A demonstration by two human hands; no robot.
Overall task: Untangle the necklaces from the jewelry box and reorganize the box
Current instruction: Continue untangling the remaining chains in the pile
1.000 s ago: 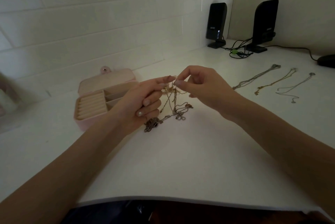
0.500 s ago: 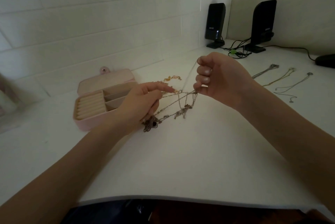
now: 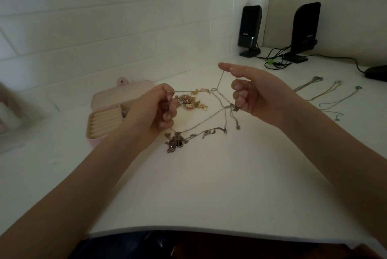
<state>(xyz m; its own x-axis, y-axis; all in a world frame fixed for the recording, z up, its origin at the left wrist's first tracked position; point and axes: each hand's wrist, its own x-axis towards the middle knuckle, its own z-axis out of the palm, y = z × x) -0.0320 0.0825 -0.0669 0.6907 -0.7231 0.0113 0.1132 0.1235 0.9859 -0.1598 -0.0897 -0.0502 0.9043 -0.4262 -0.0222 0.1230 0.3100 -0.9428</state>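
Near edge of white surface curved, both forearms reaching in over it.
Dark clump of chain lying on surface below left hand, low end of the tangle.
Thin strands fanning up from clump, long axis running lower-left to upper-right toward right hand; one slack loop trailing right along surface, short tail hanging under right hand.
Left hand raised off surface, fingers clenched around one end of the chains; taut strand leaving the fist rightward to a knot between the hands.
Right hand raised too, well apart from left. Index and thumb extended left with a strand running down from them to the knot; lower fingers curled, pinching chain at a second junction.
Pink and gold pieces on surface just behind left hand, touching the tangle or not: cannot tell.
Pink box left of left hand, lid open and laid back toward wall, ring rolls visible, partly hidden by the hand.
Three necklaces laid out separately at right, long axes running near-left to far-right, roughly parallel.
Two black speakers upright at far wall, cables between them.
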